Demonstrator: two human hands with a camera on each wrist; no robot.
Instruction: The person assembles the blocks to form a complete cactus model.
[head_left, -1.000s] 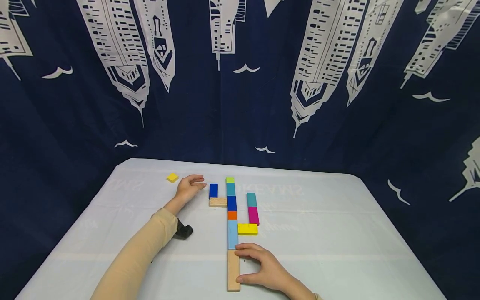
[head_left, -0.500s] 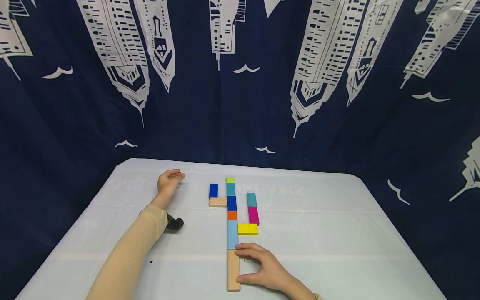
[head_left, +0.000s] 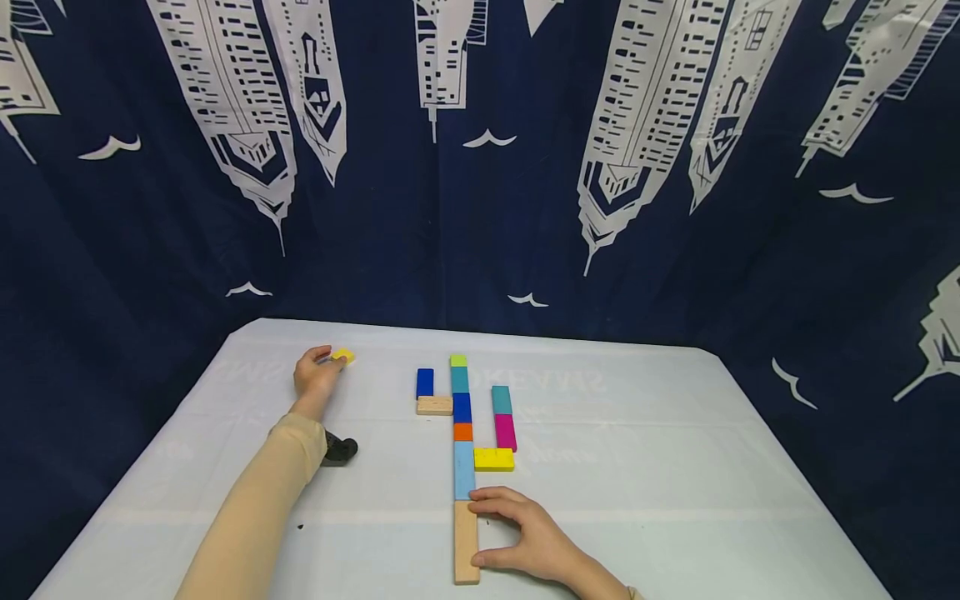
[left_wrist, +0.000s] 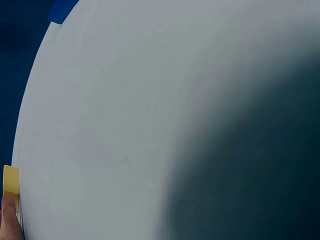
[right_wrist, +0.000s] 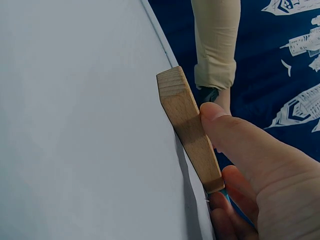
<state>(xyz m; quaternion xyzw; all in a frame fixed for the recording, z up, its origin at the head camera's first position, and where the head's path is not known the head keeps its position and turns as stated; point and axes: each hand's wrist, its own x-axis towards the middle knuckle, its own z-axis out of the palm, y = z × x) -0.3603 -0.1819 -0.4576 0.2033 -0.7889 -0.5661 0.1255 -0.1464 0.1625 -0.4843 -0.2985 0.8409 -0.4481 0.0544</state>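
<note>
My left hand (head_left: 317, 379) is at the far left of the table, its thumb and fingers pinching a small yellow block (head_left: 344, 356). In the left wrist view a fingertip lies against that yellow block (left_wrist: 11, 179). Relaxed in a C shape, my right hand (head_left: 531, 536) touches the right side of a long plain wooden block (head_left: 465, 546). The right wrist view has the thumb on the edge of this wooden block (right_wrist: 182, 120) and the other fingers by its far end. Beyond it, a light blue block (head_left: 464, 469) continues the straight row.
Orange (head_left: 462, 432), blue (head_left: 462, 407), teal (head_left: 460, 380) and lime (head_left: 458, 360) blocks extend the row. Left branch: a short wooden block (head_left: 434, 406) and a blue block (head_left: 425, 382). Right branch: yellow (head_left: 493, 460), magenta (head_left: 506, 432) and teal (head_left: 502, 400) blocks.
My left hand has moved left, away from the blue block, to the small yellow block, which it now pinches. The right hand and the laid blocks have stayed put.
</note>
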